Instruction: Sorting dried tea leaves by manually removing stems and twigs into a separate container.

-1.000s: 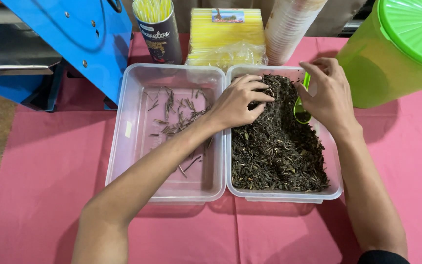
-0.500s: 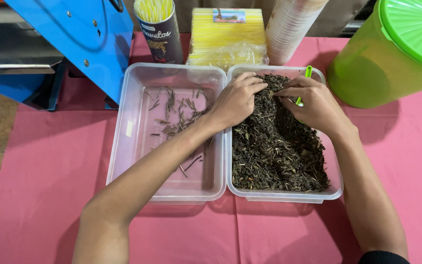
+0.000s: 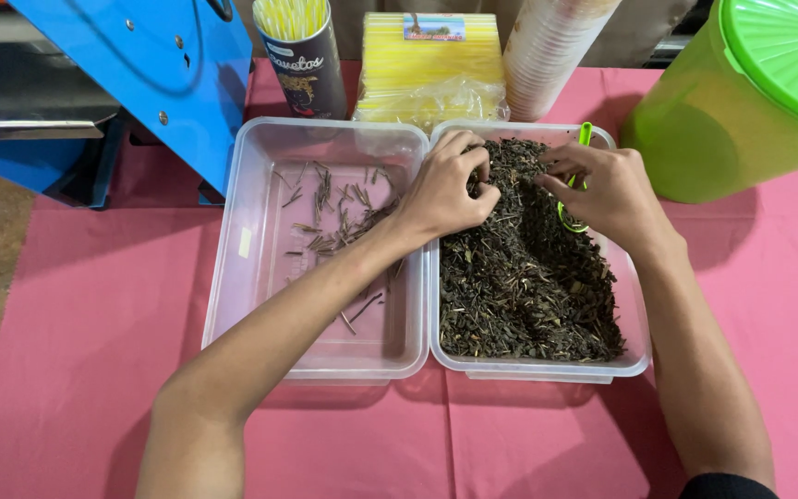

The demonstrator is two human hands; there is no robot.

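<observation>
Dried leaves [image 3: 528, 286] lie under curled fingers [image 3: 473, 171].

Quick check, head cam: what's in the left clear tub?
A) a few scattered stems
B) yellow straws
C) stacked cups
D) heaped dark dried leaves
A: the left clear tub holds only a few scattered stems; the dark dried leaves fill the right tub, where both hands work.

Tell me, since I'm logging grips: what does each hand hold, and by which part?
The right hand holds a green scoop by its handle. The left hand pinches at the dried leaves; whether it holds any cannot be told.
</observation>
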